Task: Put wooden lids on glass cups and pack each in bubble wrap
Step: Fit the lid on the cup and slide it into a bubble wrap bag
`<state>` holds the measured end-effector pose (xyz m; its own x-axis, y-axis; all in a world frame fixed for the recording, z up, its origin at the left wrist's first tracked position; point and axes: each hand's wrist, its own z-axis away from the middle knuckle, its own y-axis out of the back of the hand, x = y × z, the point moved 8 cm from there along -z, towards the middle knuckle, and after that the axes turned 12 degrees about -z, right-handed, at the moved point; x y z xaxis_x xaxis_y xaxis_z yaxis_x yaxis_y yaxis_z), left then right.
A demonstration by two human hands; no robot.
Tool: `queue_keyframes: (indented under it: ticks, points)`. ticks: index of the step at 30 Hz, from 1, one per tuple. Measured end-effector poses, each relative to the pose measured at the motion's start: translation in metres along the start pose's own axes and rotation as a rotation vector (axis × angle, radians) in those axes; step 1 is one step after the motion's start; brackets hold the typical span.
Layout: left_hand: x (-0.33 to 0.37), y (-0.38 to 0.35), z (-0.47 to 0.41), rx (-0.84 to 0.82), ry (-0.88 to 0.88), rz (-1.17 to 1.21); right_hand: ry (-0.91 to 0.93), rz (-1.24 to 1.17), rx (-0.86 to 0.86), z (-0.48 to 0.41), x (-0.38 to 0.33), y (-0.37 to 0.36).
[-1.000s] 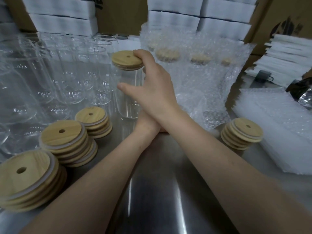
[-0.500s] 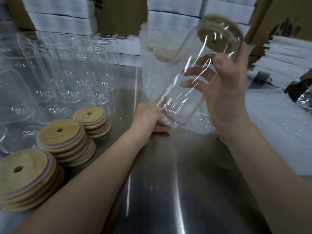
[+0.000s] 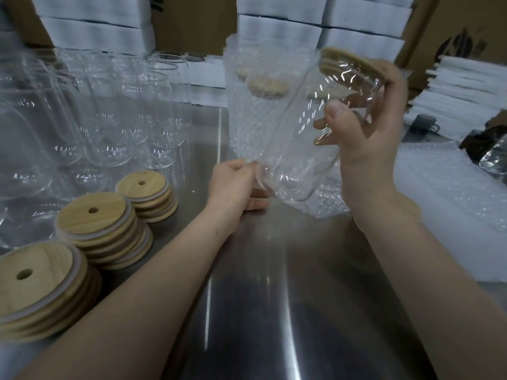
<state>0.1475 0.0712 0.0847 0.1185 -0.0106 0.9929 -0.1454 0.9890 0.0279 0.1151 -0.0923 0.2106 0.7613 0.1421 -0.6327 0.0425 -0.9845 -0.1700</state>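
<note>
**Capped cup, now off the desk and tipped toward the wrap**

The right hand has its fingers curled around the upper body of the glass cup. The wooden lid is seated and points to 1 o'clock, and the base slants down to the left hand at centre. That hand's fingers are clenched, seemingly pinching an edge of bubble wrap, though clear on clear is hard to read. A second ago the cup stood upright at 12 o'clock with the right hand pressing the lid on. Half a second ago it was already tilted. Capping looks finished, so bagging is the step in hand. The spare lid stacks at 8 o'clock on the desk have not moved.
</note>
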Motion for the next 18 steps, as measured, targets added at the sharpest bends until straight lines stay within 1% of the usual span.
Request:
queue_keyframes:
  ticks: [2, 4, 8, 10, 13, 18]
  points:
    - [0.001, 0.000, 0.000, -0.001, -0.020, -0.038, 0.007, 0.033, 0.059, -0.001, -0.001, 0.006]
    - [0.004, -0.002, 0.000, -0.013, -0.080, -0.098, 0.004, 0.073, 0.098, -0.001, -0.001, 0.010]
    - [0.014, -0.009, 0.005, -0.054, -0.219, -0.206, 0.032, 0.145, 0.118, 0.000, 0.000, 0.012]
    - [0.016, -0.013, 0.006, -0.086, -0.246, -0.262, 0.070, 0.164, 0.125, 0.002, -0.002, 0.010]
    - [0.018, -0.020, 0.009, -0.119, -0.273, -0.281, 0.115, 0.186, 0.147, 0.006, -0.005, 0.008]
    - [0.021, -0.012, 0.006, 0.004, -0.259, -0.240, 0.154, 0.210, 0.147, 0.009, -0.011, 0.003]
